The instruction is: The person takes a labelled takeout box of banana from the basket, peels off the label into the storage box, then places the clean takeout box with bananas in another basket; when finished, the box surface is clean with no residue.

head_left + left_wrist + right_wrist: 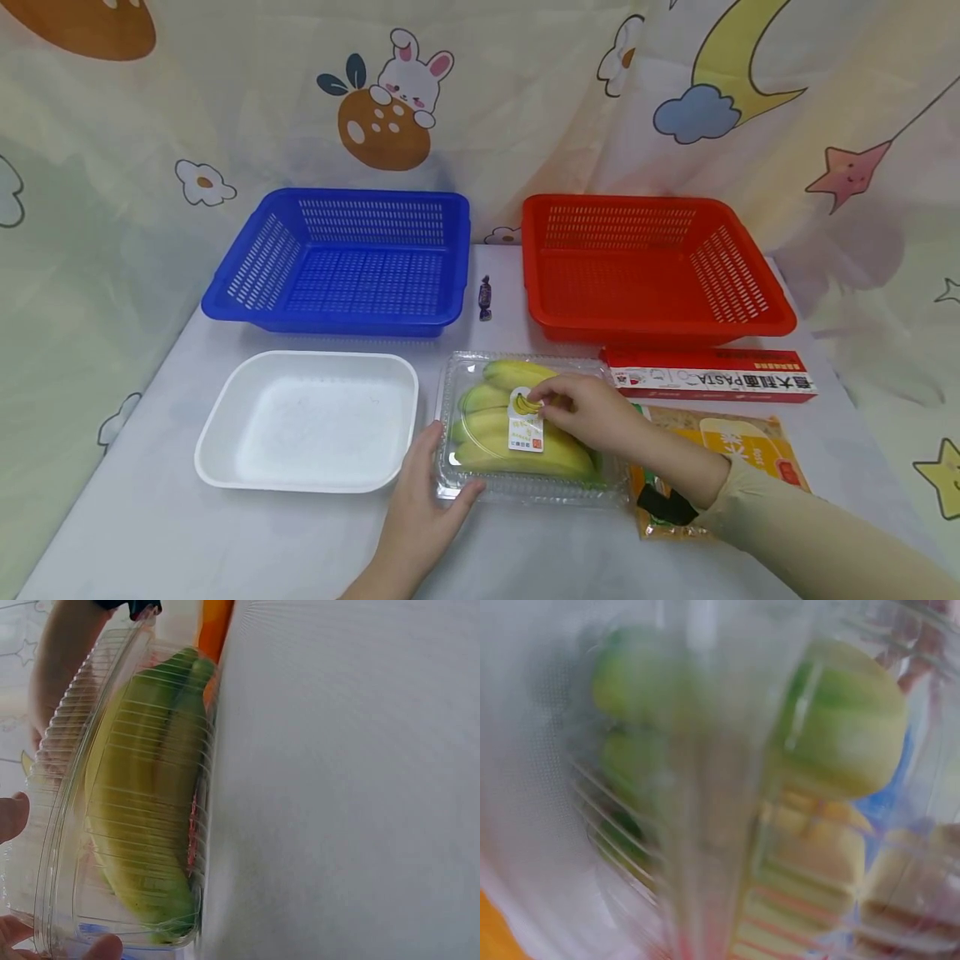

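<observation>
In the middle of the table lies a clear plastic box point(536, 492) of yellow-green bananas point(517, 458), its ribbed side close up in the left wrist view. My left hand point(423, 500) holds the box at its near left corner, the thumb along the front edge and the fingers at the left side. Over the lid, my right hand point(581, 408) has curled fingers, with thumb and fingertips pinching the right edge of a white label point(526, 433) that carries a banana picture. The right wrist view is blurred and shows bananas point(847, 720) through the plastic.
A blue basket point(337, 321) stands at back left, a red basket point(660, 329) at back right, with a small wrapped candy point(485, 298) between. The white tray point(307, 483) is left of the box. On the right lie a red pasta box point(712, 375) and an orange packet point(750, 433), partly under the right forearm.
</observation>
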`<state>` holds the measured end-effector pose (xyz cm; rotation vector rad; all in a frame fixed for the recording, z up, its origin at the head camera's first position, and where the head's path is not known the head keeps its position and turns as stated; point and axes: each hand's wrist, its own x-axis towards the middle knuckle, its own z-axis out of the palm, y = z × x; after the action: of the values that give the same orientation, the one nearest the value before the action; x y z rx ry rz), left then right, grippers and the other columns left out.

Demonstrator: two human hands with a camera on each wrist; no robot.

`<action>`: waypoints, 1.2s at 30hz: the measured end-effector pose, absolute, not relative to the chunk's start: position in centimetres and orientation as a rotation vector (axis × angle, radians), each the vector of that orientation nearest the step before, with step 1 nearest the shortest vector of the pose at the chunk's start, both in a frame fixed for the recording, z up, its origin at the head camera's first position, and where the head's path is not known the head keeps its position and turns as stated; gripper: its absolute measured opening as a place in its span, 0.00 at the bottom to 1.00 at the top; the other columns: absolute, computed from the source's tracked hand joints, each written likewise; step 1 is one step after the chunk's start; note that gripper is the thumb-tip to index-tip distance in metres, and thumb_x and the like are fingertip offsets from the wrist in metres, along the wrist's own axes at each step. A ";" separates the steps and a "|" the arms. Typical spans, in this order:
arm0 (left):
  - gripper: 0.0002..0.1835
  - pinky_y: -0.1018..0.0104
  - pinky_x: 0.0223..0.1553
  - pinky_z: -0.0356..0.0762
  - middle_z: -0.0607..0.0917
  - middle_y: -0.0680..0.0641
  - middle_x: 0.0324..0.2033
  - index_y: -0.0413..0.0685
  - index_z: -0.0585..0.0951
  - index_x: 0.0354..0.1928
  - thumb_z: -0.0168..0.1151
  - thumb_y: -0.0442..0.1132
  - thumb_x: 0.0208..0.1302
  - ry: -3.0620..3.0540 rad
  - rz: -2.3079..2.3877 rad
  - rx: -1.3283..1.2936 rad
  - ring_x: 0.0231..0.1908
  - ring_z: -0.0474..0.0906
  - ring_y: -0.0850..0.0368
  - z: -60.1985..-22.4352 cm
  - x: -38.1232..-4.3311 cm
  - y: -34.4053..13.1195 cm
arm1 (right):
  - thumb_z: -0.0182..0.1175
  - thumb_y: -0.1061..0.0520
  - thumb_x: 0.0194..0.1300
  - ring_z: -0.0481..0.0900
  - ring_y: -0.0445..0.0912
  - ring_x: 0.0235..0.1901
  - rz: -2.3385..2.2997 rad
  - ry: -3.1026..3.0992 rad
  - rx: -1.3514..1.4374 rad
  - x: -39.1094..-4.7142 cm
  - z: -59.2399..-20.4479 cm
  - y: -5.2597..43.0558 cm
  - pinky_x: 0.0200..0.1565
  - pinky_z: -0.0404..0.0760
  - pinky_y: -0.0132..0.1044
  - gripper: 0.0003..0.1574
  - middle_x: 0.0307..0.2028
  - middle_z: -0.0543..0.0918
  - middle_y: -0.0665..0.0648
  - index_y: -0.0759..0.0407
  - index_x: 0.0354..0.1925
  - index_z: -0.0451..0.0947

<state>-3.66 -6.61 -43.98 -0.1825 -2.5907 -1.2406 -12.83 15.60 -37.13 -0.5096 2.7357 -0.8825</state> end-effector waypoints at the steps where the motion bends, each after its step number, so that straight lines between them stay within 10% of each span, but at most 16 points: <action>1: 0.43 0.52 0.59 0.67 0.70 0.42 0.59 0.42 0.63 0.63 0.69 0.51 0.47 -2.592 -1.241 -0.180 0.60 0.67 0.47 -44.0 -3.7 -6.6 | 0.61 0.58 0.56 0.71 0.39 0.30 -0.899 2.727 -0.497 -12.8 -37.2 15.6 0.33 0.75 0.27 0.09 0.30 0.79 0.45 0.50 0.38 0.81; 36: 0.42 0.47 0.59 0.66 0.68 0.41 0.61 0.43 0.61 0.64 0.66 0.52 0.50 -2.615 -1.257 -0.172 0.61 0.65 0.44 -44.0 -3.5 -6.7 | 0.60 0.58 0.57 0.69 0.44 0.29 -1.179 2.604 -0.441 -12.9 -35.9 16.5 0.27 0.70 0.27 0.10 0.27 0.77 0.51 0.56 0.39 0.81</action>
<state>-3.52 -6.73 -44.02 -0.1723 -2.6147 -1.2567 -12.90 16.52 -35.91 -0.4408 2.6036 -1.1794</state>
